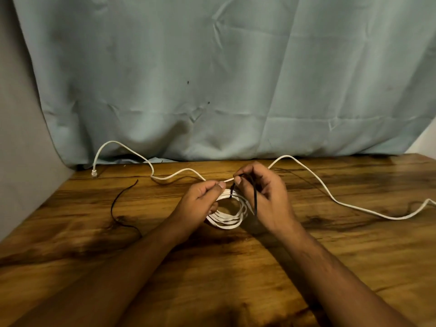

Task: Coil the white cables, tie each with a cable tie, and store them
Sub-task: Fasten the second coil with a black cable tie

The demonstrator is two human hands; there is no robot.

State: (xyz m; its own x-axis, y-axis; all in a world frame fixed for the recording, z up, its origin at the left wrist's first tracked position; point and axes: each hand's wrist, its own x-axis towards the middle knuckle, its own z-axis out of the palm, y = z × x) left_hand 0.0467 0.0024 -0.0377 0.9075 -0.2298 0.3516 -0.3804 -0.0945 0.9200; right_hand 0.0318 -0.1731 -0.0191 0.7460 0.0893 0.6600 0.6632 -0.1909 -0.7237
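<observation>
A coiled white cable (pixel 226 219) lies in the middle of the wooden table (pixel 212 267), between my two hands. My left hand (pixel 200 201) grips the left side of the coil, thumb and fingers curled round the strands. A black cable tie (pixel 253 197) wraps over the top of the coil, and my right hand (pixel 266 197) pinches it, its loose end hanging down past my palm. Behind the hands a second white cable (pixel 330 197) runs uncoiled across the table, with a plug (pixel 94 173) at its far left end.
A second black cable tie (pixel 116 208) lies loose on the table to the left. A pale blue cloth (pixel 212 79) hangs as a backdrop along the table's far edge. A grey wall (pixel 18 161) stands at the left.
</observation>
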